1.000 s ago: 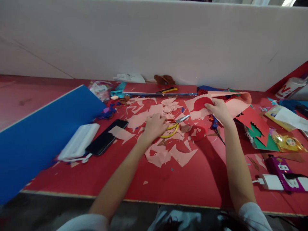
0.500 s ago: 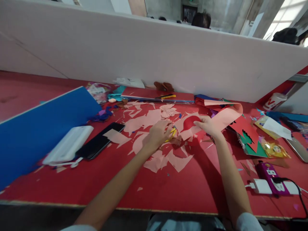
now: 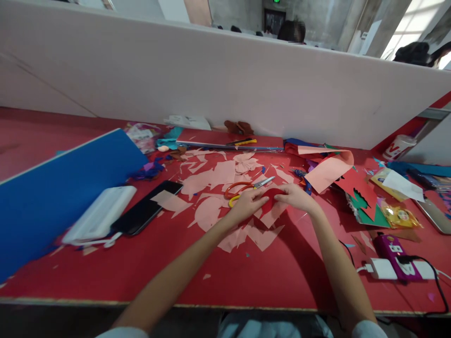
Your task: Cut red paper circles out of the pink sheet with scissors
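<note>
Red paper circle (image 3: 271, 199) pinched between left hand (image 3: 246, 205) and right hand (image 3: 296, 197)

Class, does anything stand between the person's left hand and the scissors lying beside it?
Nothing visible does. The left hand, its fingers at the red paper, sits right beside the yellow and orange handles of the scissors, with no object between them.
</note>
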`<state>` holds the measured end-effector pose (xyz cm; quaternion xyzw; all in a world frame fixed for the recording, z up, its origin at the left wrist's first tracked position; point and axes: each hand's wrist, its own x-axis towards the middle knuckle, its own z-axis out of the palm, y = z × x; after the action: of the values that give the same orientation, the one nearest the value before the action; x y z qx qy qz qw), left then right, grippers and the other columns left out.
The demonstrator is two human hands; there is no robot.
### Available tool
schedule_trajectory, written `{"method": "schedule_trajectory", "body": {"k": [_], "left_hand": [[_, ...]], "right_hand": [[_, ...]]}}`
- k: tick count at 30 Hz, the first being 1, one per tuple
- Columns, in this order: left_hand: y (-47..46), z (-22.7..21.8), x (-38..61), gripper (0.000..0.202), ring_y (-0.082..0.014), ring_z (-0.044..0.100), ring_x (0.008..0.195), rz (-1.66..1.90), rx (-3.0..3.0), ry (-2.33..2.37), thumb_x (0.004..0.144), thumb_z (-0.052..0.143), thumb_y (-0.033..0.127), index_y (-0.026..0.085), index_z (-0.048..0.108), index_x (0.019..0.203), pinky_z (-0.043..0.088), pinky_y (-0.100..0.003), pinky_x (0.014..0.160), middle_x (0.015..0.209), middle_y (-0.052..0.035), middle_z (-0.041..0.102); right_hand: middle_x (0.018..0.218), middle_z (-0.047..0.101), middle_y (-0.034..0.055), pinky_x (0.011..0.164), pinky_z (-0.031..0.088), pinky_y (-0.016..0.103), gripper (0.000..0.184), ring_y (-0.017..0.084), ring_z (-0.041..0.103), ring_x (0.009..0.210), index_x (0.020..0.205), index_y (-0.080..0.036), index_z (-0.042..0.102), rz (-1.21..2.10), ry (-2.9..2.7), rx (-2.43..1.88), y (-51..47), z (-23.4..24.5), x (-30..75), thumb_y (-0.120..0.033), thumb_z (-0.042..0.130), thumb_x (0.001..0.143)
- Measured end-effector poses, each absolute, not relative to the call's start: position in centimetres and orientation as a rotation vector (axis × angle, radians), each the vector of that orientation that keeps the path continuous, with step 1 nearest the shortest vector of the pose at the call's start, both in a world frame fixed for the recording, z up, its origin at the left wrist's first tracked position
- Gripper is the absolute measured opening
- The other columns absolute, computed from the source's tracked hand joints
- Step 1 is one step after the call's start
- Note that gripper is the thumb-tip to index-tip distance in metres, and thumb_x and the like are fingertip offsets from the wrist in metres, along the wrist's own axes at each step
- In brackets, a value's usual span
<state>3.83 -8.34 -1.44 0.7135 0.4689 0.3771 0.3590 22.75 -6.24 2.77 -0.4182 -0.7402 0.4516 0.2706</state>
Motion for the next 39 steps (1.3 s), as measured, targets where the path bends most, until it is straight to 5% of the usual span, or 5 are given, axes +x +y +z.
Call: {"method": "schedule_trajectory", "body": {"k": [5,10,15,32,39], "left_hand": [[-7.9,-1.8,3.8,0.032,-0.0096,0.035,0.054,1.133,1.724,1.249,0.077,0.055,0.037,0.019,0.037,0.058,0.031,-0.023,0.051,0.057,0.005,0.035],[-7.6,-2.4,3.9,0.031,-0.0096,0.036,0.053,1.219,1.497,1.257,0.076,0.055,0.04,0.02,0.037,0.061,0.031,-0.024,0.05,0.057,0.0049,0.037],[-8.1,-2.5,4.5,0.033,-0.0087,0.033,0.051,1.214,1.465,1.231,0.075,0.057,0.039,0.02,0.034,0.06,0.028,-0.023,0.049,0.056,0.0062,0.033],[-9.2,-3.1,5.9,0.033,-0.0104,0.028,0.055,1.185,1.59,1.235,0.077,0.053,0.036,0.021,0.029,0.06,0.027,-0.025,0.053,0.059,0.0055,0.028],[-9.1,-3.4,6.0,0.034,-0.0096,0.028,0.055,1.11,1.644,1.266,0.077,0.051,0.036,0.02,0.028,0.058,0.027,-0.024,0.054,0.057,0.006,0.028]], "right_hand": [[0.06,0.054,-0.0047,0.056,0.043,0.023,0.02,0.009,0.05,0.055,0.069,-0.017,0.058,1.37,-1.512,-1.14,-6.8,1.1,22.9,-0.034,0.066,0.064],[0.064,0.056,-0.0053,0.055,0.044,0.021,0.038,0.006,0.051,0.052,0.079,-0.019,0.059,1.528,-0.943,-1.078,-8.1,-1.4,22.5,-0.039,0.078,0.052],[0.061,0.06,-0.0023,0.05,0.039,0.02,0.036,0.006,0.047,0.049,0.069,-0.017,0.063,1.59,-0.964,-1.064,-9.0,-3.3,21.1,-0.043,0.079,0.05],[0.085,0.072,0.0061,0.075,0.049,0.034,0.034,0.021,0.064,0.08,0.082,-0.016,0.069,1.391,-1.099,-1.116,-9.8,-4.0,20.4,-0.043,0.071,0.062],[0.07,0.068,0.002,0.071,0.048,0.031,0.025,0.018,0.061,0.068,0.072,-0.016,0.067,1.296,-1.161,-1.151,-9.6,-4.6,21.3,-0.04,0.069,0.066]]}}
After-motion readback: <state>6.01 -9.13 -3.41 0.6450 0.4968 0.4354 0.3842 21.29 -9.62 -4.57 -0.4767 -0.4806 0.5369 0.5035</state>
